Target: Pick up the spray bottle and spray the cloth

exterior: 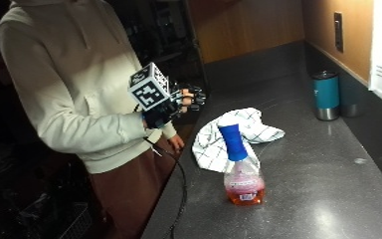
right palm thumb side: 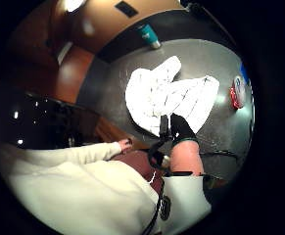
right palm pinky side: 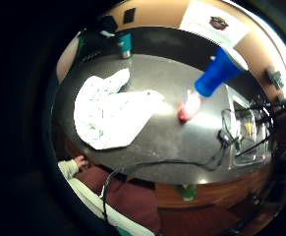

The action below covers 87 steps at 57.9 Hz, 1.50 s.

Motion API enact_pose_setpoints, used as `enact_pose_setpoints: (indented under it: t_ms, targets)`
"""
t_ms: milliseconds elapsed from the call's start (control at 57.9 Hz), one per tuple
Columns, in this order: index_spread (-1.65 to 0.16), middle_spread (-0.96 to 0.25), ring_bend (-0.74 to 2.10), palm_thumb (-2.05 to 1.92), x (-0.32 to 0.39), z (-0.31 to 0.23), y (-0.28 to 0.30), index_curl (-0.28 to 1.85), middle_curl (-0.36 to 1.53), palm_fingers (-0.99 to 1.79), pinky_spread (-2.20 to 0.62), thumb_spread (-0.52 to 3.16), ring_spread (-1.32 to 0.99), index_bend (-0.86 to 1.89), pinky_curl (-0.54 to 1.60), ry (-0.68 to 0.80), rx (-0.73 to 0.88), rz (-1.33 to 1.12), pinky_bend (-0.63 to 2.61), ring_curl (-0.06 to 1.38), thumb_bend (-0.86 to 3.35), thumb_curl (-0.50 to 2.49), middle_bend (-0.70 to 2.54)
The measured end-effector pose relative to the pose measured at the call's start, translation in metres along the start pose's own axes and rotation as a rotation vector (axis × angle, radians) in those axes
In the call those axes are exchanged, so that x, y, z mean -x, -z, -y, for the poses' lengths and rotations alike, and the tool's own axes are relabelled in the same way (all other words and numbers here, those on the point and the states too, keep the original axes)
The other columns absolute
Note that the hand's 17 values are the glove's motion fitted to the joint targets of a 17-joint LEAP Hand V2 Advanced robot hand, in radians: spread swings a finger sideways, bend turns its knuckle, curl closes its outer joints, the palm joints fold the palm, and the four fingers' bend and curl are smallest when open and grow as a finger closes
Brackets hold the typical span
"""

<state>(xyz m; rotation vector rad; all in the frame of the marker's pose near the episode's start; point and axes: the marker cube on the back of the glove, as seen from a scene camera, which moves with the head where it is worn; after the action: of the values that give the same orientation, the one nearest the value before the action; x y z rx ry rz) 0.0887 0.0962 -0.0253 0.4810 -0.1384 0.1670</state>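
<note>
- I see the bottle (exterior: 242, 169) standing upright on the dark counter (exterior: 323, 199), blue sprayer on top, reddish liquid in the base.
- The cloth (exterior: 234, 137) lies crumpled just behind the bottle, on the side toward the person; from the outside view I can't tell whether they touch.
- A teal tumbler (exterior: 326, 94) stands well beyond the bottle, near the back wall. A cable (exterior: 181, 184) hangs over the counter's edge on the bottle's person side.
- Nothing stands between the hand and the bottle.
- The little-finger palm view shows a clear gap of counter between cloth (right palm pinky side: 110, 108) and bottle (right palm pinky side: 206, 86), plus a clear tray (right palm pinky side: 248, 130) beyond the bottle that the outside view misses.
- The thumb palm view shows the cloth (right palm thumb side: 169, 95) spread flat and the bottle (right palm thumb side: 237, 90) only at its edge.
- The right hand (exterior: 178, 102) is raised off the counter near the person's chest, well apart from the bottle, fingers loosely curled, holding nothing.
</note>
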Motion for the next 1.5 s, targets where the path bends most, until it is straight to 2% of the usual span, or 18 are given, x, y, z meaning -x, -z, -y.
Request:
enact_pose_setpoints:
  t_ms: [363, 483, 673, 967, 1381, 1502]
  targets:
    - [-0.32, -0.07, 0.43, 0.84, -0.07, -0.005, 0.02, 0.19, 0.37, 0.44, 0.12, 0.94, -0.05, 0.07, 0.36, -0.264, -0.41, 0.109, 0.34, 0.33, -0.02, 0.49, 0.28]
    - [-0.3, -0.07, 0.46, 0.83, -0.08, -0.007, 0.014, 0.18, 0.38, 0.44, 0.12, 0.94, -0.06, 0.08, 0.36, -0.371, -0.494, 0.17, 0.36, 0.34, -0.03, 0.5, 0.3]
    - [-0.28, -0.07, 0.51, 0.82, -0.101, 0.001, -0.002, 0.15, 0.38, 0.38, 0.11, 0.93, -0.06, 0.05, 0.38, -0.524, -0.521, 0.293, 0.41, 0.35, -0.03, 0.5, 0.29]
    - [-0.28, -0.07, 0.52, 0.79, -0.138, 0.029, -0.038, 0.13, 0.39, 0.3, 0.11, 0.91, -0.06, 0.08, 0.38, -0.67, -0.586, 0.478, 0.47, 0.35, -0.04, 0.49, 0.3]
    - [-0.28, -0.05, 0.48, 0.69, -0.169, 0.083, -0.07, 0.17, 0.38, 0.25, 0.11, 0.88, -0.04, 0.11, 0.37, -0.763, -0.626, 0.636, 0.48, 0.33, -0.04, 0.45, 0.26]
    - [-0.28, -0.05, 0.49, 0.69, -0.175, 0.102, -0.071, 0.19, 0.37, 0.34, 0.1, 0.87, -0.03, 0.15, 0.35, -0.776, -0.652, 0.673, 0.43, 0.33, -0.03, 0.44, 0.26]
